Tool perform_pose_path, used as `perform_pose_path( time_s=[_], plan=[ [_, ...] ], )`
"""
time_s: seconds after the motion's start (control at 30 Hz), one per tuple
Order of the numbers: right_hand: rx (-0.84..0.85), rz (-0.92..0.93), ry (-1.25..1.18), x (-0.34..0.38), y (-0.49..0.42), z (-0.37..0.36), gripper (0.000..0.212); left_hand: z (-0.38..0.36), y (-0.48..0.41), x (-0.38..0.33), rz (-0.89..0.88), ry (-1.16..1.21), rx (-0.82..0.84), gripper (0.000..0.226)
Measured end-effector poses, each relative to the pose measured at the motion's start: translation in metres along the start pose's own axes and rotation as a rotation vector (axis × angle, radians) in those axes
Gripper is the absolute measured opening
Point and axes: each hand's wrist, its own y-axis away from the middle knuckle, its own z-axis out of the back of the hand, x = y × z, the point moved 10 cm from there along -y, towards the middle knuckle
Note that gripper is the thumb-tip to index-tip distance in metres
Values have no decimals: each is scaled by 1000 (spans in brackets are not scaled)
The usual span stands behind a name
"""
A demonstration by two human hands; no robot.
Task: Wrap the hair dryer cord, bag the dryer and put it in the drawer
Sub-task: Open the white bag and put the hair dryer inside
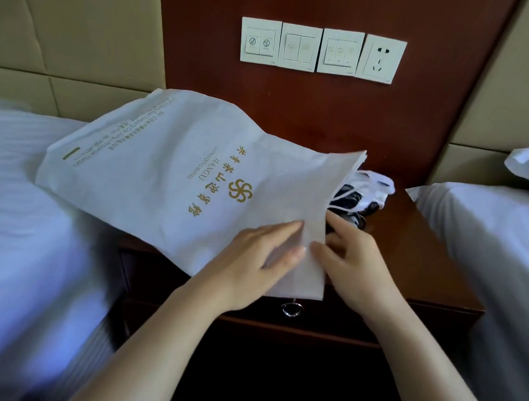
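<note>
At the front edge of the dark wooden nightstand [436, 269], just above its metal ring pull [291, 309], my left hand [257, 261] lies flat, fingers straight, on the white fabric bag with gold print [174, 168]. My right hand [353, 266] pinches the bag's open edge, thumb on top. Farther back, the black-and-white hair dryer [357, 197] pokes from the bag's mouth, mid-tabletop.

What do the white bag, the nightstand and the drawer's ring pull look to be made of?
The hotel bag looks like non-woven fabric, possibly paper: matte white, soft folds, gold print. The nightstand looks like wood or veneer: reddish-brown, smooth top with a slight sheen. The ring pull is probably metal: silvery, with bright glints.
</note>
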Motion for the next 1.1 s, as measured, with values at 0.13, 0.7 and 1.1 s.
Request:
perform_pose_path(
  time_s=[0.13, 0.7, 1.1],
  plan=[
    [-1, 55, -21, 13, 4, -7, 38, 5, -5, 7, 155, 465, -66, 59],
    [17, -77, -35, 4, 1, -41, 39, 26, 11, 43, 362, 453, -305, 42],
    [-134, -30, 57, 2, 1, -18, 31, 9, 2, 36, 235, 252, -250, 38]
  ],
)
